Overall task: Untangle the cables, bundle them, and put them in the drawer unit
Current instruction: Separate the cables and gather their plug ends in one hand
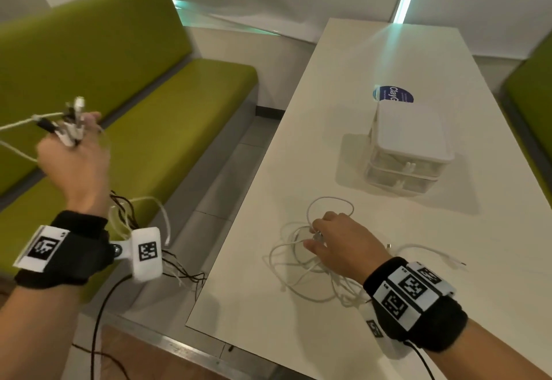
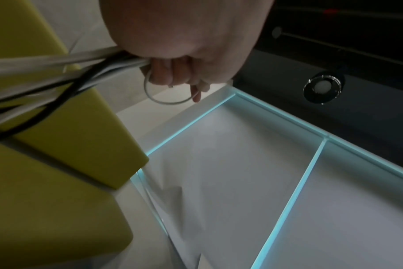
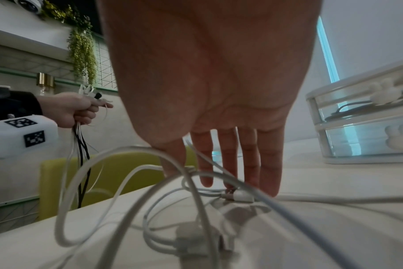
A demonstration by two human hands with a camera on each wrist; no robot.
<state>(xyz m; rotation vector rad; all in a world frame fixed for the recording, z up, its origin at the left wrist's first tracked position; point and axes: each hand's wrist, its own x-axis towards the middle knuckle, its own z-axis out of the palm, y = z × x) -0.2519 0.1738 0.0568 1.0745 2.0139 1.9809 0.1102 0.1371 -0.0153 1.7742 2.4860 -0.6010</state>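
Note:
A tangle of white cables (image 1: 294,269) lies on the white table (image 1: 373,59) near its front edge. My right hand (image 1: 317,235) reaches down onto the tangle with straight fingers (image 3: 250,163), the tips touching a white connector (image 3: 240,197). Out to the left, over the bench, my left hand (image 1: 74,133) is raised and grips a bunch of white and black cable ends (image 1: 73,119). Their lengths hang below that wrist. The left wrist view shows the fingers (image 2: 170,72) curled round these cables (image 2: 58,72). The white drawer unit (image 1: 410,143) stands further back on the table with both drawers closed.
A green bench (image 1: 149,86) runs along the left of the table, with a floor gap between them. Behind the drawer unit a round blue sticker (image 1: 395,94) lies on the table. A second green seat (image 1: 534,95) is at the right edge.

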